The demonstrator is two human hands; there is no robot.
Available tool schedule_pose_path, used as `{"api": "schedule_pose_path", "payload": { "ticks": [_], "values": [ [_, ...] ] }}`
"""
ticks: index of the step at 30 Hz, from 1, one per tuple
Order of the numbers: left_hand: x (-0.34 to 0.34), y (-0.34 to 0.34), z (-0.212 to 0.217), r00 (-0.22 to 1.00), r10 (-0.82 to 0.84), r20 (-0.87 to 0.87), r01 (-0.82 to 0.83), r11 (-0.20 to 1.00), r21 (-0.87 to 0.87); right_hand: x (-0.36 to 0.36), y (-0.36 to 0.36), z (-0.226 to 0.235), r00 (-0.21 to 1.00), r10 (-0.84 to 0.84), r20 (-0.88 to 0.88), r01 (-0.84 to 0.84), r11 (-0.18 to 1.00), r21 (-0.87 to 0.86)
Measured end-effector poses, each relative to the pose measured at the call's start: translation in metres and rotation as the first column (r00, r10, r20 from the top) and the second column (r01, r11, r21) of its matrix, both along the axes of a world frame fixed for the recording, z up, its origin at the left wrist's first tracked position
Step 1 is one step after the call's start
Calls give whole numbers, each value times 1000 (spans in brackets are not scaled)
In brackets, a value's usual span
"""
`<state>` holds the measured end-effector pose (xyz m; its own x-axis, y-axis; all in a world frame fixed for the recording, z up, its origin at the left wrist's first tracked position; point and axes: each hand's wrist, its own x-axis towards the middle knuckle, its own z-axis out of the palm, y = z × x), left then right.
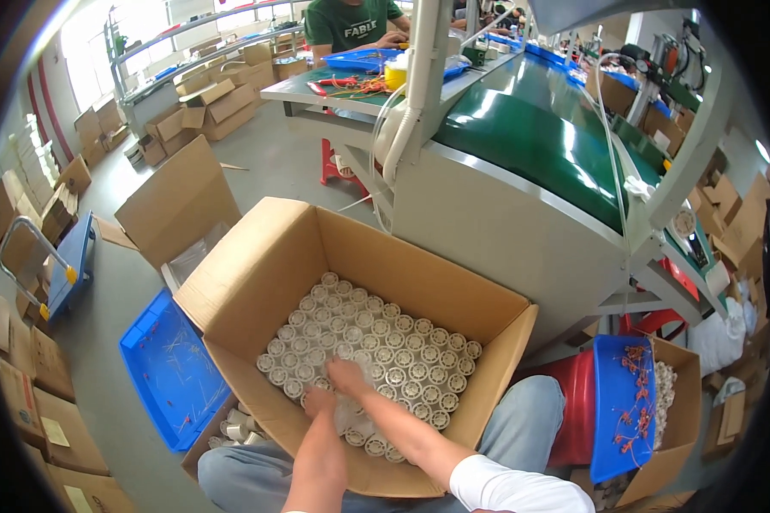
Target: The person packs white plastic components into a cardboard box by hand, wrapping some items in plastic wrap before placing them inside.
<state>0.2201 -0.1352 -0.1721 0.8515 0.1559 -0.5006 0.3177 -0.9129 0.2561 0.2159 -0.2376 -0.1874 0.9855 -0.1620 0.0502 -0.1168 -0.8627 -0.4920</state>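
Note:
An open cardboard box stands in front of me, its floor covered with rows of round white plastic parts that have slotted faces. Both my hands are down inside it, over the left-middle of the rows. My left hand is closed, low among the parts near the box's near-left side. Just beyond and to its right, my right hand is also closed, fingers pointing down. Whitish see-through plastic film shows around the hands. The fingertips are hidden, and so is whatever they pinch.
Left of the box lie a blue tray and a carton of white parts. At right, another blue tray holds orange-red wire pieces, by a red stool. A green conveyor rises ahead; a person sits beyond.

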Motion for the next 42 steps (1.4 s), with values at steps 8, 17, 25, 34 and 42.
{"api": "schedule_pose_path", "payload": {
  "ticks": [8,17,25,34,42],
  "values": [
    [1,3,-15,995,96,41,-96,995,-4,12,2,-4,989,48,-141,-51,999,-16],
    [-2,-5,-24,992,127,11,-127,992,5,47,-7,-14,976,-217,-18,178,750,637],
    [8,-6,-11,886,450,116,-449,893,-33,39,-55,17,858,-514,20,489,827,277],
    [-15,1,-11,884,451,124,-444,892,-80,28,-28,15,969,-138,-207,164,980,113],
    [-12,11,-23,879,452,152,-429,889,-161,33,-53,3,954,-151,-260,204,960,194]
  ]
}}
